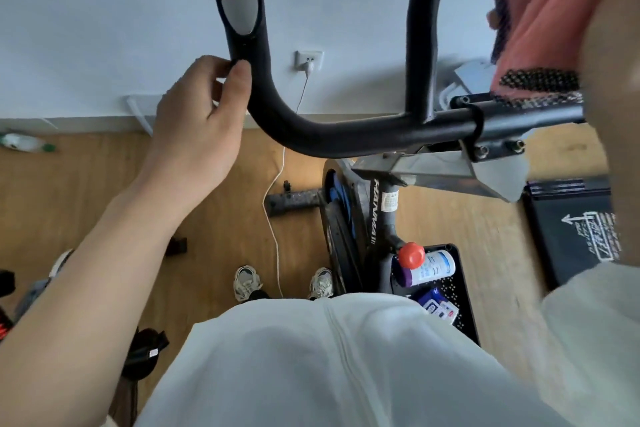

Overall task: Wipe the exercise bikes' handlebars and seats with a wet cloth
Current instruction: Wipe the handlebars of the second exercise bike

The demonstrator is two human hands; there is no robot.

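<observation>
We are wiping the handlebar (pixel 346 138). Our left hand (pixel 194 125) holds its left bend, and our right hand (pixel 492 17) grips the pink cloth (pixel 550 10) just above the bar's right end. Next, we think, the cloth must press down and rub along the bar.

**Layout: bike front end**

Left hand (pixel 197 121) on the left bend of the handlebar (pixel 346 135), just under the grip pad (pixel 239 0). Cloth (pixel 547 21) far right, over the crossbar end. Wall outlet (pixel 309 60) behind, between the uprights. Tray (pixel 465 298) on the floor right of the post, bottle (pixel 429 267) lying in it. Shoes (pixel 247 282) left of the flywheel (pixel 341 236).
</observation>
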